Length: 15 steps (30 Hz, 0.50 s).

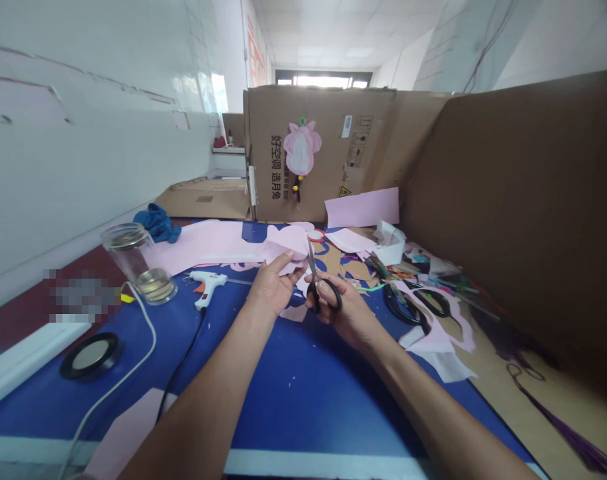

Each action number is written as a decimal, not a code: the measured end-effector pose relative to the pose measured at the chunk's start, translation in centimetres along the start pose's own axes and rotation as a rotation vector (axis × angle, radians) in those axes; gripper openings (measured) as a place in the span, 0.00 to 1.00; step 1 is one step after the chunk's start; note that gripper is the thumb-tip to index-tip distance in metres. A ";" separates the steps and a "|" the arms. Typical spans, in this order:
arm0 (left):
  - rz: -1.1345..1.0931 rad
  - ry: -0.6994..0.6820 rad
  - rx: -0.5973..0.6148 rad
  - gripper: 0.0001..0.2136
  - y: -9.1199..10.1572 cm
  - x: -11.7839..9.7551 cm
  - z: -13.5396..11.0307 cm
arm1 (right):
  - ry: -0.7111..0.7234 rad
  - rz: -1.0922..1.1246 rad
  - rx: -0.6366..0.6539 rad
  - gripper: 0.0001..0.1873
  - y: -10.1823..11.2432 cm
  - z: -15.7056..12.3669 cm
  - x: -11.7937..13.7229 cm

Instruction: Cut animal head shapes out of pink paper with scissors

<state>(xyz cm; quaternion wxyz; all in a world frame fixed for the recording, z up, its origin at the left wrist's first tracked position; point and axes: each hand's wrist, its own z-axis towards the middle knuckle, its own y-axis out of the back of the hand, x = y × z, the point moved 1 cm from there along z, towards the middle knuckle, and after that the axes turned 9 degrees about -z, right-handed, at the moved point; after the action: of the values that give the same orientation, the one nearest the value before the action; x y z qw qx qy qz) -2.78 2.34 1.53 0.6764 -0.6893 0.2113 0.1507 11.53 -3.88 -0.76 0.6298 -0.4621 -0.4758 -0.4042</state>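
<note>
Head view: glue gun point(208, 285) and paper scraps point(435, 335) flank the scissors point(312, 264).

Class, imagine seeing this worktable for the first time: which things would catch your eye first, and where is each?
Probably the centre first, where the left hand holds a pink cut-out and the right hand holds black-handled scissors beside it. Above them, a pink, petal-edged ornament stands out against the brown cardboard. A white glue gun lies on the blue tabletop, left of the left hand.
</note>
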 end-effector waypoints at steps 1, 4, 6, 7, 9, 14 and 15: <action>0.004 0.002 0.003 0.09 0.0 0.0 0.0 | 0.000 0.002 -0.003 0.26 0.0 0.0 0.0; 0.019 0.006 0.014 0.10 -0.1 0.2 -0.1 | -0.002 0.007 -0.012 0.27 -0.1 0.1 0.0; 0.028 0.004 0.021 0.10 -0.1 0.2 -0.2 | -0.004 0.013 -0.017 0.27 -0.1 0.1 0.1; 0.033 0.000 0.024 0.10 -0.1 0.3 -0.2 | -0.003 0.017 -0.019 0.27 -0.1 0.1 0.1; 0.042 -0.002 0.028 0.10 -0.1 0.3 -0.3 | 0.000 0.027 -0.023 0.27 -0.1 0.0 0.1; 0.061 0.012 0.045 0.10 -0.3 0.5 -0.6 | -0.005 0.048 -0.014 0.27 -0.1 0.1 0.1; 0.058 0.013 0.039 0.11 -0.3 0.5 -0.6 | -0.006 0.049 -0.014 0.27 -0.1 0.1 0.1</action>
<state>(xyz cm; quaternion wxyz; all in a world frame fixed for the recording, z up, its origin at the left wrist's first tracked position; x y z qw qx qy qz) -2.26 1.68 1.63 0.6837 -0.6704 0.2387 0.1615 11.40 -3.84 -0.62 0.6348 -0.4792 -0.4633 -0.3907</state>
